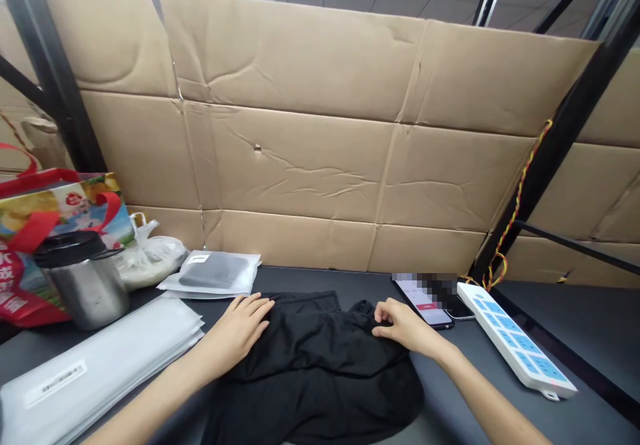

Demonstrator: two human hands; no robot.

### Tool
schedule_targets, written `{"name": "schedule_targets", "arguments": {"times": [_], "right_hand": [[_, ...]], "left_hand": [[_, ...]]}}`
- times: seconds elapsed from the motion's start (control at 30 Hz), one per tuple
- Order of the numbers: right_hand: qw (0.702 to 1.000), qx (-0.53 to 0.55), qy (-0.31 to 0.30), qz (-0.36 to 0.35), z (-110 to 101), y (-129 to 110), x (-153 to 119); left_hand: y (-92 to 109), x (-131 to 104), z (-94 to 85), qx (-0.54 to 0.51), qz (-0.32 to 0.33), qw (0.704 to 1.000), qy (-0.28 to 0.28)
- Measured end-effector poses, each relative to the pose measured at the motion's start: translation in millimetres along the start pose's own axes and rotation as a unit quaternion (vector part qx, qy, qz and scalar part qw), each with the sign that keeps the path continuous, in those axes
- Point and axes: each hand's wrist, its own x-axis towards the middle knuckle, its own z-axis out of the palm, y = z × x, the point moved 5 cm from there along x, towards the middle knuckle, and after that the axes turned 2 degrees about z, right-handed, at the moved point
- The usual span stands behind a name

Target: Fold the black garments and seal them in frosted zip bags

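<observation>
A black piece of cloth, seemingly a garment (320,365), lies rumpled on the dark table in front of me. My left hand (249,322) rests on its upper left edge with the fingers stretched out flat. At the upper right corner, my right hand (400,325) has its fingers curled and pinches a bunched bit of the black cloth. The near part of the cloth runs out of the bottom of the view, so its full shape is hidden.
Left stand a stack of white plastic packages (115,358), a steel mug (87,285), a red bag (30,258), a knotted plastic bag (155,255) and flat packets (215,273). Right lie a phone (425,302) and a power strip (520,342). A cardboard wall (310,145) closes the back.
</observation>
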Motion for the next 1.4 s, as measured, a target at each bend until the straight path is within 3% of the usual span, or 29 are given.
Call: {"name": "schedule_targets", "arguments": {"times": [0.13,0.27,0.37,0.5,0.57,0.67,0.73,0.8,0.9,0.97,1.07,1.13,1.2,1.3,1.4], "right_hand": [[1.0,0.018,0.013,0.014,-6.6,-2.7,3.5],[0.998,0.032,-0.002,0.058,-7.3,9.1,2.4],[0.995,0.052,-0.034,0.082,-9.9,20.3,-7.6],[0.988,0.097,-0.032,0.114,-24.3,17.9,-17.9],[0.986,0.114,0.001,0.121,-29.9,-0.1,-15.3],[0.99,0.073,0.072,0.099,-24.3,-47.4,-4.3],[0.993,0.002,0.106,0.051,-7.8,-83.9,3.2],[0.996,-0.018,0.083,0.041,18.2,-107.8,8.4],[0.999,0.009,0.041,0.018,48.3,-121.5,9.6],[0.999,0.041,0.008,-0.006,55.8,-120.0,7.3],[0.996,0.087,-0.008,-0.036,47.3,-108.5,3.5],[0.995,0.088,0.049,-0.021,32.0,-93.5,1.8],[0.993,0.063,0.093,0.025,21.7,-75.5,-0.3],[0.995,0.01,0.043,0.085,28.9,-57.1,-2.8],[0.996,0.0,0.015,0.089,39.6,-56.8,-2.8]], "left_hand": [[53.1,18.5,-5.9,-0.03,0.097,0.995,-0.018],[99.9,34.9,9.4,-0.087,0.173,0.979,-0.065],[109.8,40.5,27.2,-0.107,0.178,0.976,-0.071],[105.2,39.1,42.5,-0.122,0.167,0.975,-0.077],[102.9,38.4,43.8,-0.134,0.166,0.975,-0.064],[103.5,39.3,44.4,-0.141,0.167,0.974,-0.054],[105.5,40.2,43.4,-0.138,0.164,0.975,-0.054],[106.5,39.2,39.3,-0.135,0.163,0.976,-0.054],[96.7,31.7,27.1,-0.127,0.161,0.977,-0.063],[75.5,23.9,16.5,-0.12,0.138,0.981,-0.062],[23.5,12.5,0.2,-0.102,0.041,0.994,-0.017],[-10.5,5.3,-5.5,-0.086,-0.026,0.996,0.003],[-32.2,-0.2,-5.7,-0.083,-0.061,0.995,-0.004],[-42.4,-4.0,-3.6,-0.113,-0.077,0.99,-0.013],[-41.8,-2.4,-3.7,-0.157,-0.101,0.982,-0.01]]}}
